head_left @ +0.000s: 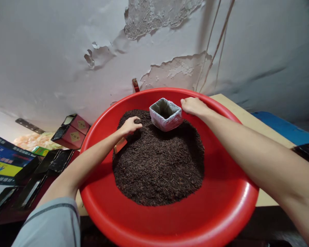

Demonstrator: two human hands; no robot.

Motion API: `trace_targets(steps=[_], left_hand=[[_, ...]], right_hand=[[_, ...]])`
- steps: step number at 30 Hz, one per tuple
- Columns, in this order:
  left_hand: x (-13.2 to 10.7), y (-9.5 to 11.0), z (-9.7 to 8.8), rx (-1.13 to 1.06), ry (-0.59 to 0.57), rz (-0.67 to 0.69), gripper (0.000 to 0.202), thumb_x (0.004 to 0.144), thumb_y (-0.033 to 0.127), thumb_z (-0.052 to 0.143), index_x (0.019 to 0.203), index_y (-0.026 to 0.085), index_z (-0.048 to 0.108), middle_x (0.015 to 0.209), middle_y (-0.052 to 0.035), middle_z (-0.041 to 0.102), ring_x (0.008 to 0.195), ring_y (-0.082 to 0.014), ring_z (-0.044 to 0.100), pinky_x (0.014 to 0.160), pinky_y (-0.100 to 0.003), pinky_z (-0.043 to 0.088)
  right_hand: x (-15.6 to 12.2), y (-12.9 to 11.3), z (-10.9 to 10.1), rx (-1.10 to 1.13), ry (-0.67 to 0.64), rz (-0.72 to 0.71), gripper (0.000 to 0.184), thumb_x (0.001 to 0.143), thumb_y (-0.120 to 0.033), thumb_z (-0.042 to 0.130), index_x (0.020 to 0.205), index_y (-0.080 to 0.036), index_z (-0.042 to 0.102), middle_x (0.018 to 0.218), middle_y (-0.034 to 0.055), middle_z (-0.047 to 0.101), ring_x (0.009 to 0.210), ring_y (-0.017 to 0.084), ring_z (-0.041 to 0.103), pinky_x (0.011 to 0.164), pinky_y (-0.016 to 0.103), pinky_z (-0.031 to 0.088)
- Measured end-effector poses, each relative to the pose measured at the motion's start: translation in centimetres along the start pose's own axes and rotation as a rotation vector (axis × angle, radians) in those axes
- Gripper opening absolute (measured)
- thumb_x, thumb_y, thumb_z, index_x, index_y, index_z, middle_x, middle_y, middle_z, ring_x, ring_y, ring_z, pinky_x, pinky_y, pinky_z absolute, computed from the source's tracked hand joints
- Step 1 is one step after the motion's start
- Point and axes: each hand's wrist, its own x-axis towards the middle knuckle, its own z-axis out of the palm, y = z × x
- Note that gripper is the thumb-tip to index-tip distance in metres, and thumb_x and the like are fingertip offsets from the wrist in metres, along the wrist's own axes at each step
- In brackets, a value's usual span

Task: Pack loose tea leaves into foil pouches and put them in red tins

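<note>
A wide red plastic basin (154, 224) holds a heap of dark loose tea leaves (157, 168). My left hand (130, 126) is over the heap's far left side, fingers curled round a small clump of dark leaves. Beneath that wrist an orange piece (120, 145) sticks out of the heap, its kind partly hidden. On the far side stands a small box-shaped bag (167, 123) with a silvery, crinkled outside and an open top. My right hand (193, 105) is closed just right of the bag, by its rim; what its fingers hold, if anything, is hidden.
Dark red boxes (73, 132) with gold labels stand left of the basin. Open dark cartons (33, 185) lie nearer on that side. Peeling wall (92, 31) rises behind. A pale board (254, 120) and a blue surface (285, 127) are to the right.
</note>
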Motion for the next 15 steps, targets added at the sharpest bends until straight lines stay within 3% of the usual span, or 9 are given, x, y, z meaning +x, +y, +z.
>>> trace_targets(steps=[3,6,8,11,13,15], left_hand=[[1.0,2.6,-1.4,-0.13,0.1,0.081,0.029,0.079,0.022,0.063,0.107,0.017,0.068,0.068,0.0013,0.061,0.049,-0.0092,0.05,0.042,-0.018,0.041],[2.4,6.6,-1.9,-0.181,0.193,0.196,0.031,0.081,0.024,0.064,0.111,0.016,0.067,0.079,-0.0017,0.067,0.056,-0.0106,0.056,0.052,-0.022,0.049],[3.3,9.3,-1.4,-0.15,0.229,0.307,0.03,0.082,0.023,0.065,0.11,0.014,0.068,0.085,-0.0034,0.069,0.064,-0.0125,0.062,0.062,-0.026,0.055],[4.6,12.3,0.1,0.023,0.216,0.481,0.029,0.078,0.015,0.068,0.107,0.011,0.07,0.094,-0.0056,0.073,0.084,-0.0166,0.067,0.083,-0.03,0.056],[5.2,13.3,1.3,0.165,0.151,0.547,0.033,0.074,0.011,0.071,0.107,0.01,0.071,0.101,-0.0074,0.075,0.095,-0.0193,0.068,0.092,-0.031,0.054],[5.8,13.6,2.2,0.274,0.083,0.569,0.038,0.072,0.01,0.072,0.109,0.009,0.072,0.105,-0.0089,0.075,0.1,-0.0214,0.069,0.095,-0.033,0.053]], right_hand=[[-0.4,0.0,0.0,-0.098,-0.101,0.098,0.038,0.096,-0.034,0.053,0.116,-0.013,0.077,0.101,0.0219,0.077,0.107,0.037,0.073,0.09,0.045,0.056],[-0.9,-0.1,0.1,-0.123,-0.17,0.072,0.032,0.09,-0.03,0.061,0.111,-0.013,0.078,0.094,0.0193,0.078,0.094,0.034,0.076,0.085,0.043,0.057],[-1.0,-0.2,0.1,0.004,-0.188,0.043,0.032,0.091,-0.027,0.058,0.113,-0.013,0.077,0.095,0.0176,0.078,0.084,0.031,0.076,0.08,0.041,0.059],[-0.9,-0.2,-0.1,0.308,-0.131,0.011,0.044,0.101,-0.029,0.039,0.127,-0.012,0.069,0.1,0.0183,0.078,0.071,0.026,0.076,0.07,0.036,0.058],[-0.8,-0.4,-0.2,0.367,-0.064,-0.005,0.053,0.106,-0.035,0.025,0.133,-0.01,0.064,0.1,0.0208,0.078,0.065,0.026,0.075,0.066,0.035,0.058],[-0.7,-0.5,-0.3,0.296,-0.033,-0.026,0.058,0.107,-0.043,0.024,0.131,-0.009,0.064,0.096,0.0214,0.077,0.064,0.026,0.074,0.068,0.035,0.058]])
